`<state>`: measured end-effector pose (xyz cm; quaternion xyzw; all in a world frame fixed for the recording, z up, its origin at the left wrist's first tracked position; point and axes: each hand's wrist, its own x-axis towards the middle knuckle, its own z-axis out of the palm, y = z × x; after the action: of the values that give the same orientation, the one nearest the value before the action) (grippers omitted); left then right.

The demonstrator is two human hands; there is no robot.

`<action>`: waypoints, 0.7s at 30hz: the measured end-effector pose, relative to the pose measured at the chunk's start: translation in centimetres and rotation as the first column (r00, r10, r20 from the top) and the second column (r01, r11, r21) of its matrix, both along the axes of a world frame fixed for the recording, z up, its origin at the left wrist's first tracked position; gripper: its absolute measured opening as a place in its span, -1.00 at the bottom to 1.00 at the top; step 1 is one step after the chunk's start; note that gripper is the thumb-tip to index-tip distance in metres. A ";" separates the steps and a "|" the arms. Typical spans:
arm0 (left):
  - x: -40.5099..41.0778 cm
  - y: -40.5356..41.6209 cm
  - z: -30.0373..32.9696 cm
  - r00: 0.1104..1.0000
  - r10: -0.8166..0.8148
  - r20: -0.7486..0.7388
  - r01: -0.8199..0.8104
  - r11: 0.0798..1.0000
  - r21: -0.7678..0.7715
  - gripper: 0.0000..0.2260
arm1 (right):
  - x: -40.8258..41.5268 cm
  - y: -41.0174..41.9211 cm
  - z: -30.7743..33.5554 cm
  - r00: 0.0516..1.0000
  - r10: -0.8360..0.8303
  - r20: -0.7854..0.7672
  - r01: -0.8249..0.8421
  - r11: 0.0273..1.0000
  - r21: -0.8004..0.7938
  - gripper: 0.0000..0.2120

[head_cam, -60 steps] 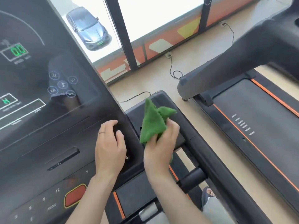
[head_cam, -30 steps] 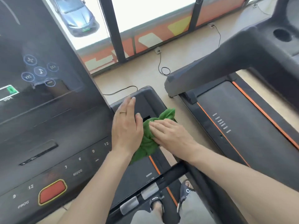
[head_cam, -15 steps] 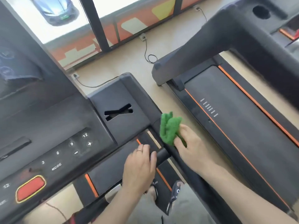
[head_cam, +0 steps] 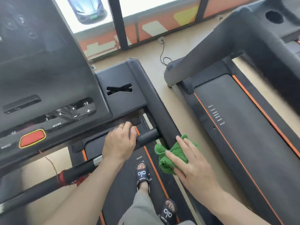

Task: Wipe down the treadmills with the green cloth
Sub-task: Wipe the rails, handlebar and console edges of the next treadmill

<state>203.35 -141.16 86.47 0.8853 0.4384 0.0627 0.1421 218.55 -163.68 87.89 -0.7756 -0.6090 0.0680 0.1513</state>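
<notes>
I stand on a black treadmill whose console (head_cam: 48,88) fills the left of the view. Its right side rail (head_cam: 159,114) slopes down toward me. My right hand (head_cam: 190,161) presses the green cloth (head_cam: 172,153) onto that rail with straight fingers laid over the cloth. My left hand (head_cam: 119,142) grips the crossbar handle (head_cam: 148,136) just below the console, fingers curled over it. A second treadmill (head_cam: 235,127) stands to the right, its belt edged with orange stripes.
A red stop button (head_cam: 32,138) and number keys sit on the console's lower panel. My feet in black slides (head_cam: 142,174) stand on the belt. A floor strip (head_cam: 181,111) separates the two machines. A power cable (head_cam: 163,57) lies near the window wall.
The cloth and my right hand have slid down the right rail toward me. My left hand left the console edge and now holds the crossbar. The view has tilted downward.
</notes>
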 end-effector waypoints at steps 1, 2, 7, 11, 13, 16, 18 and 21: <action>0.0 -0.1 0.0 1.000 0.003 0.002 -0.003 1.000 0.012 -0.74 | 0.4 0.1 -0.2 0.999 0.035 0.019 -0.035 0.999 0.011 -0.62; 0.1 -0.1 0.1 1.000 0.008 0.004 -0.008 1.000 0.017 -0.74 | 0.9 1.2 -0.2 0.999 0.042 0.016 -0.043 0.999 0.026 -0.61; -0.2 -0.1 -0.3 0.996 0.077 0.034 -0.078 0.997 0.029 -0.71 | 2.9 12.0 -0.8 0.984 -0.156 -0.088 0.164 0.982 0.090 -0.55; -0.1 -0.3 -0.5 0.995 0.090 0.045 -0.093 0.994 0.054 -0.69 | 2.1 8.6 -0.5 0.996 -0.092 0.005 0.092 0.996 0.018 -0.60; -0.2 -0.4 -0.5 0.994 0.096 0.048 -0.099 0.994 0.056 -0.68 | 1.3 3.2 0.5 0.991 0.064 0.117 -0.064 0.998 -0.008 -0.65; -0.2 -0.5 -0.8 0.995 0.083 0.051 -0.087 0.992 0.092 -0.68 | 0.8 -2.6 1.5 0.898 0.334 0.288 -0.297 0.941 -0.164 -0.71; -0.3 -0.5 -1.0 0.996 0.081 0.042 -0.085 0.991 0.106 -0.68 | 0.9 -2.5 1.7 0.777 0.510 0.370 -0.406 0.854 -0.325 -0.70; -0.3 -0.6 -1.1 0.995 0.088 0.053 -0.094 0.989 0.112 -0.68 | -0.9 3.1 1.7 0.443 0.774 0.454 -0.449 0.629 -0.634 -0.66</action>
<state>203.04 -141.74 85.39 0.8693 0.4705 0.1152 0.0987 217.64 -160.55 89.56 -0.4685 -0.8308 -0.0463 -0.2970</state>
